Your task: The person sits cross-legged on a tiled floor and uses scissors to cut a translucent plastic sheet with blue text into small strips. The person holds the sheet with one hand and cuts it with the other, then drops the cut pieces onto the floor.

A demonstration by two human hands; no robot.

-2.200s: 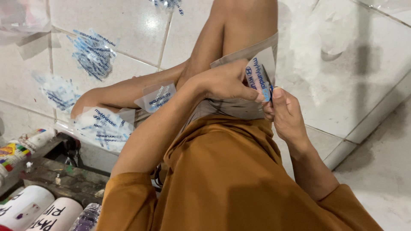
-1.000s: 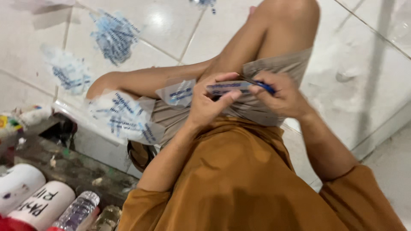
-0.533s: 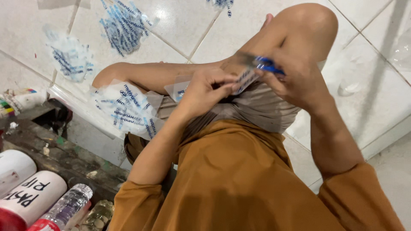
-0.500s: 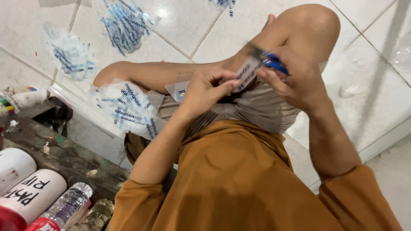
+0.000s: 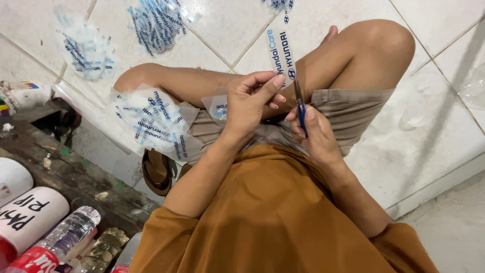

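— What kind of place is this?

— A white tiled floor [image 5: 227, 30] with dark grout lines. The person sits on it cross-legged, in an orange shirt [image 5: 273, 212] and beige shorts [image 5: 353, 108], bare knees spread to either side. Loose heaps of clear printed strips [image 5: 156, 25] lie on the tiles beyond the legs, and another pile of strips [image 5: 149, 121] rests over the person's left shin. At the left edge runs a dark, worn ledge [image 5: 65, 177]; near it stand a plastic bottle [image 5: 65, 237], a small glass jar [image 5: 103, 247] and white rolls [image 5: 30, 212] with black handwriting. A brown sandal [image 5: 156, 172] sits under the left leg.

— And the hands?

— Both are raised over the lap, near each other but not touching. The left hand [image 5: 247, 103] has its wrist bent back, and its grip is pinched shut, thumb against fingertips, on the lower end of one transparent strip [image 5: 280, 53] with blue and dark print. That strip stands nearly upright above the fingers, in front of the right knee.

— The right?

— The right hand [image 5: 316, 134] sits just beside and a little lower, grip clamped around a thin blue-handled tool [image 5: 299, 108]. The tool points up towards the strip's lower end; whether its tip touches the strip I cannot tell.
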